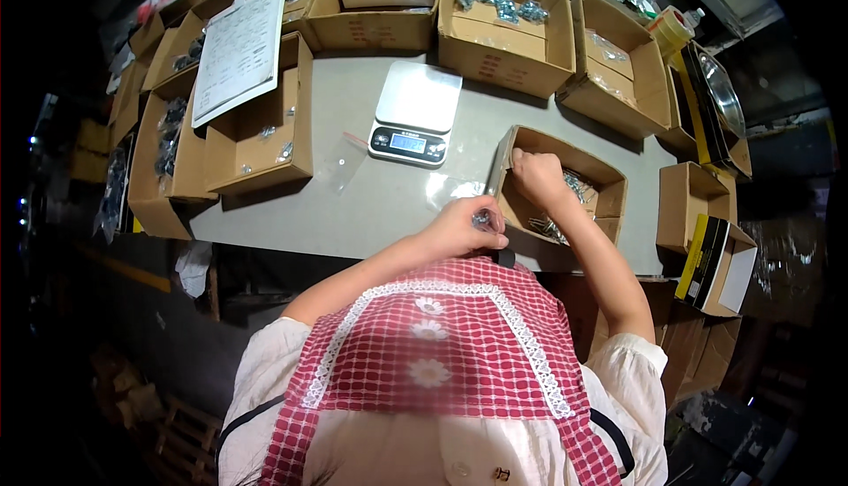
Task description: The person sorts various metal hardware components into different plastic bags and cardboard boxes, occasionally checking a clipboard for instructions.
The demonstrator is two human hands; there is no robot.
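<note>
A cardboard box (pixel 609 170) stands at the table's near right, with thin silvery metal pieces, like screws or pins, (pixel 549 227) lying inside. My right hand (pixel 539 177) reaches into its far left part, fingers pinched together. What they hold, if anything, is hidden. Just outside the box's left wall, my left hand (pixel 461 228) curls palm-up around small shiny metal pieces (pixel 481 218), too small to name exactly. Left of the box sits a white digital scale (pixel 419 102) with a lit display. A flat clear plastic bag (pixel 345 166) lies beside the scale.
Cardboard boxes (pixel 503 71) with small bagged parts line the table's far side. A written sheet (pixel 240 53) rests across the left boxes. Tape rolls (pixel 671 26) stand at the back right. More boxes (pixel 698 194) sit off the right edge. Another clear bag (pixel 455 189) lies near my left hand.
</note>
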